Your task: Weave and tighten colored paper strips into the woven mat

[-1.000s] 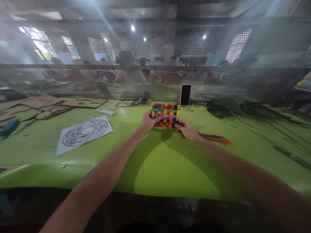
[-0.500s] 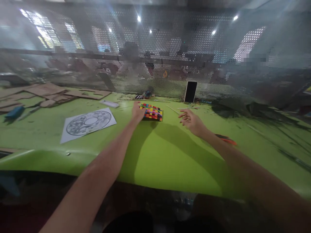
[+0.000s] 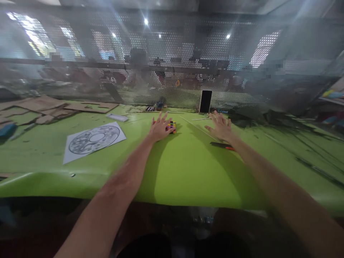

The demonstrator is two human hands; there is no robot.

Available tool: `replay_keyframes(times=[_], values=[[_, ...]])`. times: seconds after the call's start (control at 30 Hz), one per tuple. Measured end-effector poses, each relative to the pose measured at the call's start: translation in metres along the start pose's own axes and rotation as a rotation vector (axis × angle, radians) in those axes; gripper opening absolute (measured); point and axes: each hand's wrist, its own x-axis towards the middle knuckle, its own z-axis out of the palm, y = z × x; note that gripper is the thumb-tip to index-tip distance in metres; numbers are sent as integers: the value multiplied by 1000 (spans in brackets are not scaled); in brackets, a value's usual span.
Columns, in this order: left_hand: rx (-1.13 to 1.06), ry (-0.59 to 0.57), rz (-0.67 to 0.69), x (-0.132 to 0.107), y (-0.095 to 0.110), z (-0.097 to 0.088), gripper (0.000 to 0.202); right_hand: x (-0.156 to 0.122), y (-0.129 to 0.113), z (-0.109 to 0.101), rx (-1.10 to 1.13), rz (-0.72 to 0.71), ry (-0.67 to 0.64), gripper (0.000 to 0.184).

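In the head view my left hand [image 3: 160, 128] lies spread over a small multicoloured checkered piece [image 3: 172, 126] of woven strips or little tiles. Most of that piece is hidden under the palm and fingers; its right end shows. Fingers apart, my right hand [image 3: 220, 127] reaches over the green table with nothing in it. Thin pale sticks [image 3: 200, 119] lie just left of it. Below its wrist is a black-and-orange tool [image 3: 221, 145], partly covered by the forearm.
A phone [image 3: 205, 101] stands upright at the back, before a perforated metal screen [image 3: 145, 89]. On the left are a printed circular drawing [image 3: 94, 142], a small white tray [image 3: 117, 117] and cut cardboard [image 3: 37, 104]. Dark leafy strips [image 3: 268, 116] lie on the right.
My left hand has gone from holding the checkered piece by its left edge to lying spread over it, and the piece now sits lower. My right hand has opened wider and moved slightly forward.
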Motion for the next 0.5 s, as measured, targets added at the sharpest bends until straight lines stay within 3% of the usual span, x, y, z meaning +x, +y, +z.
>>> replay_keyframes(times=[0.13,0.27,0.37,0.5], values=[[-10,-203,5,3,-3,3,83,16,5,10,-30,70,-123,90],[-19,-264,18,6,-3,1,83,44,-3,22,11,115,-224,92],[-21,-265,21,7,-1,0,84,65,-25,25,34,113,-225,91],[-26,-254,14,8,-1,0,87,81,-68,21,-7,-39,-173,84]])
